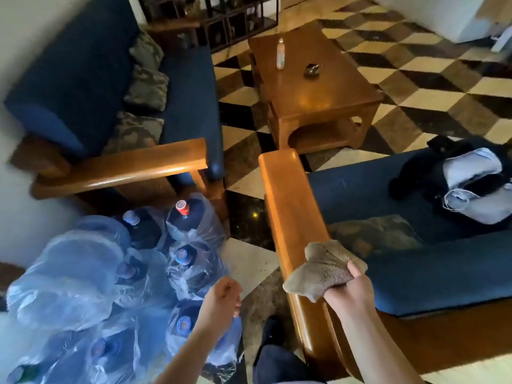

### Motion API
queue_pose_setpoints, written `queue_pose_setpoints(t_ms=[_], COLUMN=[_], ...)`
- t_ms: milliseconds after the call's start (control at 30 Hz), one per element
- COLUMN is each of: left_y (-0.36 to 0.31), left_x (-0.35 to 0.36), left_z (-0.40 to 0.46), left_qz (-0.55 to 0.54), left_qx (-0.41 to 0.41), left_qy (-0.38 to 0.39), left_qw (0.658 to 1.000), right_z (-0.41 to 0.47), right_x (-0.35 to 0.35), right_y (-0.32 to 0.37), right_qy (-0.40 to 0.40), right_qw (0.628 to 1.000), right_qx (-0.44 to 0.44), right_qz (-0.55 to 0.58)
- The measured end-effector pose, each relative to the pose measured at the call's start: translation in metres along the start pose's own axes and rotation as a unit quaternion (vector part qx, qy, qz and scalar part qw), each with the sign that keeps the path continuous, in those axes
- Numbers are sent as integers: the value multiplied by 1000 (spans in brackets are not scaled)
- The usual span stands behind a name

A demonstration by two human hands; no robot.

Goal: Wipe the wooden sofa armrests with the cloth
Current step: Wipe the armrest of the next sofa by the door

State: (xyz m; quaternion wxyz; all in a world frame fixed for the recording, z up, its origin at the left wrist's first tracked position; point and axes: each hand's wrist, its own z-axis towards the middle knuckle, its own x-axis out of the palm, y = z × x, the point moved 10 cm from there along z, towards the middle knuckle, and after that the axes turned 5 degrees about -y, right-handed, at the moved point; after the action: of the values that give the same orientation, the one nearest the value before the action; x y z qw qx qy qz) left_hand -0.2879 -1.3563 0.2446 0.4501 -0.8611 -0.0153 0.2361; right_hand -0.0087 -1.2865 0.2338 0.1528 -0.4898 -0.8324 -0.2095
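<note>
Cloth on right sofa armrest; water jugs left; coffee table beyond

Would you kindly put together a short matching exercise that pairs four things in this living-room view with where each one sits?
Things:
1. cloth
2. clear bottle
3. water jugs
4. black and grey clothing

Places:
A. on the floor between the two sofas
B. on the blue seat of the nearer sofa
C. held in the right hand on the nearer sofa's armrest
D. standing on the coffee table

Pairs: 1-C, 2-D, 3-A, 4-B
</note>
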Motion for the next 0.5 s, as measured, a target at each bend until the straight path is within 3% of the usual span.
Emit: queue_pose_setpoints(t_ms=[267,500], left_y=[-97,-164], left_x=[21,133], left_z=[100,170], left_qz=[32,164], left_qx=[80,100], left_qy=[51,234], left_qw=[995,953], right_z=[26,36], right_x=[39,31], right_y=[43,52], right_qy=[-41,-98], right_qw=[992,959], right_qx=[-63,-82], right_qz=[102,254])
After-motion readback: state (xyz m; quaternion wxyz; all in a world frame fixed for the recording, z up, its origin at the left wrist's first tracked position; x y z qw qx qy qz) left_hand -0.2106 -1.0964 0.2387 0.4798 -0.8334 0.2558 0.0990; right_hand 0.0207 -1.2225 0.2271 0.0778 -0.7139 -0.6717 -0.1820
